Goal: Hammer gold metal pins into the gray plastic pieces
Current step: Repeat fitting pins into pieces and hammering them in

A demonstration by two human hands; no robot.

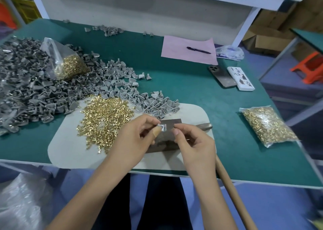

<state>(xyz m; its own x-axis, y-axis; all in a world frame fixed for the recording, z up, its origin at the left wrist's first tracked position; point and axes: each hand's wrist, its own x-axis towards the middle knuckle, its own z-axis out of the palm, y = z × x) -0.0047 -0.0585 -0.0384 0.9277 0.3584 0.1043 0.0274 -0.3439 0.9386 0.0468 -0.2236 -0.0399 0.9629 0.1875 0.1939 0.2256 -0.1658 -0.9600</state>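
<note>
My left hand (138, 135) pinches a small gray plastic piece (162, 127) between thumb and fingers, just above a dark metal block (172, 123). My right hand (192, 140) is close beside it with fingers curled; its fingertips pinch something tiny that I cannot make out. A loose heap of gold pins (104, 123) lies on the beige mat (70, 151) to the left of my hands. A large pile of gray plastic pieces (43, 93) spreads across the left of the table. The hammer lies behind my right hand, head (205, 126) on the mat, wooden handle (232, 194) running past the table's edge.
Two clear bags of gold pins lie on the green table: one (70, 67) on the gray pile, one (267, 125) at the right. A pink sheet (174, 51) with a pen (198, 50), a phone (221, 76) and a white box (241, 78) lie farther back. A white shelf frame (244, 27) stands behind.
</note>
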